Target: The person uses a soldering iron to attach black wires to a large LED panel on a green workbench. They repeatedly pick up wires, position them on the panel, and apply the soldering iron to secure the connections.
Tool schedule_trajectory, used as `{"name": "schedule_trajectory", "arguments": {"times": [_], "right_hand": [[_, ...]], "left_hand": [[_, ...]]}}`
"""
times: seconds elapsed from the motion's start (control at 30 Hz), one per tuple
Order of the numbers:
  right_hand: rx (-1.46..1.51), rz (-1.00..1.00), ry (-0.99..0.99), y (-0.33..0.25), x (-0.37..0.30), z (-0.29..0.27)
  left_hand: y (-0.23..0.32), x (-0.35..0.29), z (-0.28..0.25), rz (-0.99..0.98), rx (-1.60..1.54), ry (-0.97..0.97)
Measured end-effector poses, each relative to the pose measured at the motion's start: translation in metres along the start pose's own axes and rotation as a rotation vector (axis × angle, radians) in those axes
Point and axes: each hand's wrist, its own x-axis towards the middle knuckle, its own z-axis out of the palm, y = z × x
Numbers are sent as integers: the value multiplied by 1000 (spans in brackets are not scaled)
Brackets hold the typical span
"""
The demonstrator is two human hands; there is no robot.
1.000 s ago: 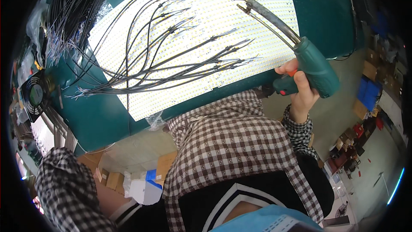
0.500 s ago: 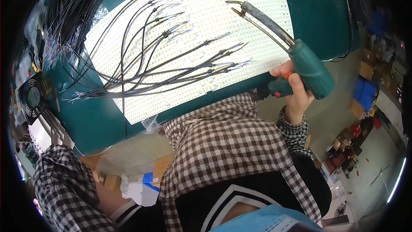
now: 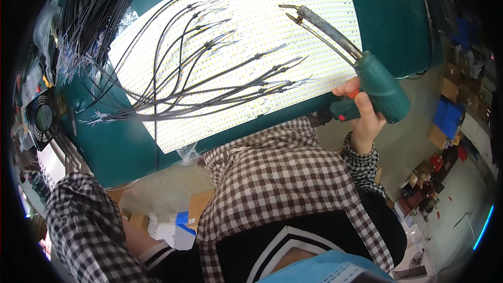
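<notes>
My right hand (image 3: 368, 120) is closed around the handle of a green soldering gun (image 3: 386, 91), fingers by its red trigger. Its worn metal tip points up and left, over the right part of a white LED panel (image 3: 314, 31) dotted with rows of small yellow squares. Several black cables (image 3: 209, 90) lie across the panel, their thin stripped wire ends fanned out at both sides. The tip looks apart from these wire ends. My left arm shows only as a checked sleeve (image 3: 86, 212) at the lower left; the left hand does not show.
The panel lies on a green work table (image 3: 118, 152). A thick bundle of black cables (image 3: 91, 15) rests at its far left, above a small black fan (image 3: 43, 117). Cardboard boxes (image 3: 200, 207) stand on the floor below; blue bins (image 3: 447, 115) and more boxes are at the right.
The whole view has shifted slightly, so the panel, cables and soldering gun appear a little further right and lower. My right hand keeps the same grip on the soldering gun.
</notes>
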Motion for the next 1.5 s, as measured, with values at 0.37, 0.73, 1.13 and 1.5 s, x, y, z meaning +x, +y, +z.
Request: {"name": "schedule_trajectory", "arguments": {"times": [0.37,0.73,1.13,1.5], "right_hand": [[21,36,70,2,-3,3],[54,48,42,11,-3,-5],[62,58,84,8,-6,-3],[38,29,21,8,-11,0]], "left_hand": [[4,9,-1,-2,51,29],[27,-19,161,81,-288,-745],[41,-19,172,127,-114,-751],[18,-23,170,-11,-19,-777]]}}
